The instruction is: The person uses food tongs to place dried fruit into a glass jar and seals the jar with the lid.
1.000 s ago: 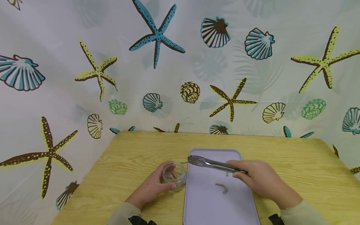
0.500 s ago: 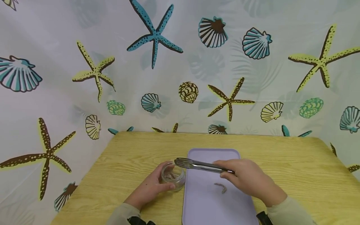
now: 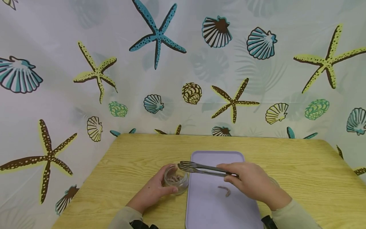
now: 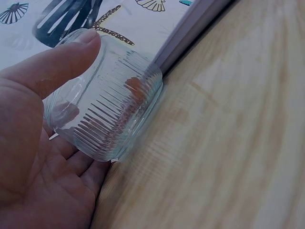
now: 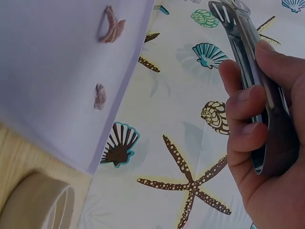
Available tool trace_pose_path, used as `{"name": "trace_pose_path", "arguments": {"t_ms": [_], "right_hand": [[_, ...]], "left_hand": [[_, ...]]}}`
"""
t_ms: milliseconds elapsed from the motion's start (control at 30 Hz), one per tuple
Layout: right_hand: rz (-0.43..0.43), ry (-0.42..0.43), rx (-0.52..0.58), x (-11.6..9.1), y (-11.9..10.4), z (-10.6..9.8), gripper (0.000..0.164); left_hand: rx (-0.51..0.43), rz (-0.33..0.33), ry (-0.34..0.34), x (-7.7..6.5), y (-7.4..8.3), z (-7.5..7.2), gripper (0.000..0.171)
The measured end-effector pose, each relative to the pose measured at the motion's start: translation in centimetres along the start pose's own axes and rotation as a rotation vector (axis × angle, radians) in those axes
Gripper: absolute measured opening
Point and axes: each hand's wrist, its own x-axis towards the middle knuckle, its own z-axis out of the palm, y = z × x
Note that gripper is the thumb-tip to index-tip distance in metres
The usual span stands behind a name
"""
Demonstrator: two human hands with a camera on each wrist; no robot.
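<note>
Left hand (image 3: 155, 190) held glass jar (image 3: 183, 187), fingers curled round it, lower centre of head view | right hand (image 3: 254, 183) gripped metal tongs (image 3: 211, 167), their heads near jar's mouth | brownish strip (image 3: 227, 191) lay on lilac tray (image 3: 213, 211), lower right of centre

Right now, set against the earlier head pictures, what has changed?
The right hand has carried the silver metal tongs leftward, to the rim of the clear round glass jar; the thin strip at their tips no longer shows there. The left hand still grips the jar; the curved brownish strip stays on the lavender rectangular tray.
</note>
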Motion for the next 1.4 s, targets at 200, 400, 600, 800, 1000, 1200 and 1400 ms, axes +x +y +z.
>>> {"name": "trace_pose_path", "arguments": {"t_ms": [200,400,600,800,1000,1200,1400], "right_hand": [[0.037,-0.002,-0.027,-1.0,0.9,-0.2,0.040],[0.103,-0.021,-0.062,-2.1,1.9,-0.7,0.041],[0.178,-0.041,-0.088,-3.4,3.1,-1.3,0.041],[0.241,-0.074,-0.094,-4.7,4.6,-1.9,0.043],[0.266,-0.098,-0.080,-5.8,5.8,-2.5,0.044],[0.291,-0.130,-0.068,-6.8,6.7,-3.1,0.044],[0.304,-0.159,-0.079,-7.4,7.5,-3.3,0.041]], "left_hand": [[0.004,0.020,-0.001,0.0,-0.2,0.0,0.086],[-0.016,0.020,-0.008,0.0,-0.2,-0.1,0.086],[0.004,0.013,-0.001,0.0,-0.1,0.0,0.087],[0.012,0.009,0.003,0.1,-0.1,0.0,0.088],[0.011,0.006,0.005,0.0,-0.2,0.0,0.087],[0.000,0.010,-0.008,0.0,-0.4,0.0,0.087],[0.008,0.021,-0.006,0.1,-0.3,-0.1,0.087]]}}
